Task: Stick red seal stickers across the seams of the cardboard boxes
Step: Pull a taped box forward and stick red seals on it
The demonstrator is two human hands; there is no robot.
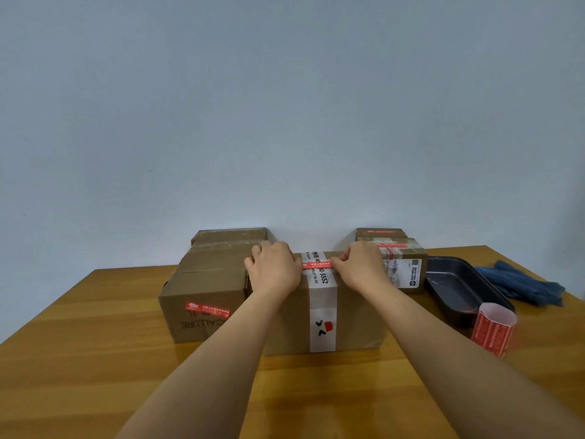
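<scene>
red sticker (317, 264) btwn hands (on box (348, 308) tape) | L hand (274, 270) + R hand (361, 264) pinching its ends

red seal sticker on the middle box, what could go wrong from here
1. The red seal sticker lies across glossy white tape, not bare cardboard, so it may bond weakly or lift.
2. The left hand and right hand press only its ends; the middle could stay unpressed or wrinkle.
3. The sticker roll stands by the right forearm near the table edge; pulling back could knock it over.
</scene>
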